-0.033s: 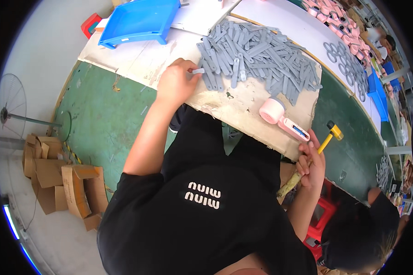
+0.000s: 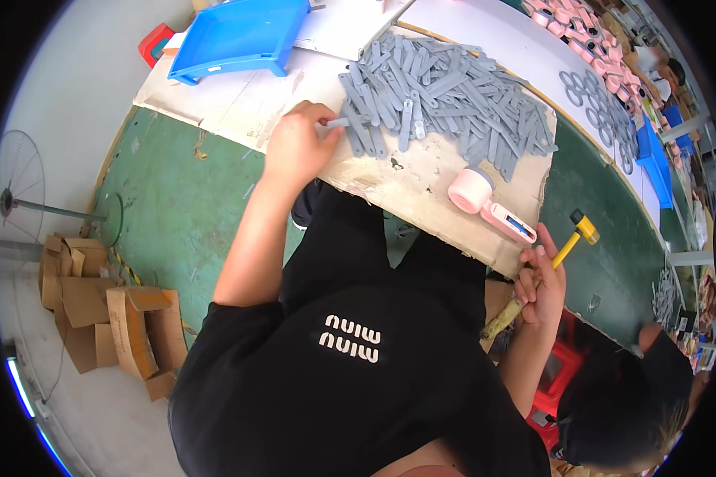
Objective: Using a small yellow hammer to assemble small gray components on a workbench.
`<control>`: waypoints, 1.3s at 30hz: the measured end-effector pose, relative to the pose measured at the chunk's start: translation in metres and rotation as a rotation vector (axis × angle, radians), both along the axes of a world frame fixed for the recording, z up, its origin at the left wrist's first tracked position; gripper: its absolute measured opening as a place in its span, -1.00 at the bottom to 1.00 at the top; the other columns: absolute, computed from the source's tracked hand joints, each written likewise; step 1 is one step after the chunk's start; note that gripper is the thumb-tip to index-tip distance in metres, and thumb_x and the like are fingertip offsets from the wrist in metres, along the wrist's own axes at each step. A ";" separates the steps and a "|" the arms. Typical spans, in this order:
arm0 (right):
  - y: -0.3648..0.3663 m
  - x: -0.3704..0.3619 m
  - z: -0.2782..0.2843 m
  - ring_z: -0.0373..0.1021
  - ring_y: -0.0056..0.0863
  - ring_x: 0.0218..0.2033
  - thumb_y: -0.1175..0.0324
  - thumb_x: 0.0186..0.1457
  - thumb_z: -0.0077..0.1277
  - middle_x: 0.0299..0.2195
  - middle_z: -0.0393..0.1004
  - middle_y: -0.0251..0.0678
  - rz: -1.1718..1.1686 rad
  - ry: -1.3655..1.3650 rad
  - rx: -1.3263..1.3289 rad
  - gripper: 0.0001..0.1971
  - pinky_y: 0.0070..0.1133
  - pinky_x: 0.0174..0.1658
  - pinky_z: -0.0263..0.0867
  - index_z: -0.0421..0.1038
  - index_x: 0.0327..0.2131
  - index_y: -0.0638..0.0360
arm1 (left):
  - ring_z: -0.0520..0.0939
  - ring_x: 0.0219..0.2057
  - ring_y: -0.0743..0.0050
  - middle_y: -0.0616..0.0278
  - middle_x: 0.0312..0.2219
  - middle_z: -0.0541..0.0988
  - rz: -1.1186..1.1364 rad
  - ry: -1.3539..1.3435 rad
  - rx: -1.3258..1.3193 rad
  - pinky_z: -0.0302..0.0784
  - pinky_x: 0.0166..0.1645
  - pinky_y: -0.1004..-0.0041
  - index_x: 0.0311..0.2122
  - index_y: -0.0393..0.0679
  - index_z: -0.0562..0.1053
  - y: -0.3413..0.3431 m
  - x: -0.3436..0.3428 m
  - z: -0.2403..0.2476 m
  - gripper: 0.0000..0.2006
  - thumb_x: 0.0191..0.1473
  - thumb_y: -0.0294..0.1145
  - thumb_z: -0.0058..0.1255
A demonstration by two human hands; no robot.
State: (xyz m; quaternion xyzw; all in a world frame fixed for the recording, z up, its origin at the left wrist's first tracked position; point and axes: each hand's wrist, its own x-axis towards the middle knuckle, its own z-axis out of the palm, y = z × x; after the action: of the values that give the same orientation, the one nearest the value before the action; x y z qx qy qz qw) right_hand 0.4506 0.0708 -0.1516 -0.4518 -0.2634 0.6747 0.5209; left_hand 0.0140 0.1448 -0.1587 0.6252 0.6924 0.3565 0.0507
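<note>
At the left edge of a heap of grey plastic strips, my left hand is closed on one grey strip, its end poking out between thumb and fingers toward the heap. My right hand is wrapped around a hammer with a yellow shaft, a black-and-yellow head and a worn, wrapped grip. The hammer's head points up and away, past the table edge. Beside the right fingertips, a pink device with a round head and a flat handle lies on the cardboard-covered table.
A blue tray rests on the table at the far left. Pink devices and grey rings cover a white bench at the right. Another person is at the lower right, near a red stool. Cardboard boxes stand on the floor at left.
My left hand has shifted slightly left, and more of the grey strip shows beyond its fingers. The right hand and hammer have barely moved.
</note>
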 end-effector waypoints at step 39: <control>-0.041 -0.046 -0.010 0.16 -0.71 -0.79 0.07 0.37 0.10 -0.33 0.60 -0.13 0.197 -0.112 0.495 -0.35 -0.68 -0.72 0.09 0.32 0.23 0.53 | 0.65 -0.40 0.25 0.06 -0.26 0.56 -1.045 -0.675 0.219 0.60 -0.29 0.40 -0.17 -0.26 0.59 -0.068 0.201 0.002 -0.69 -0.02 -0.84 0.08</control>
State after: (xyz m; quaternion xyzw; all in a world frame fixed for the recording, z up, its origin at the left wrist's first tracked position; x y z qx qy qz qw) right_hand 0.4051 0.0301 -0.1616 -0.3195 -0.4912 0.6111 0.5321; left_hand 0.2154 0.0763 -0.1567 0.7357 0.2009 0.5309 0.3695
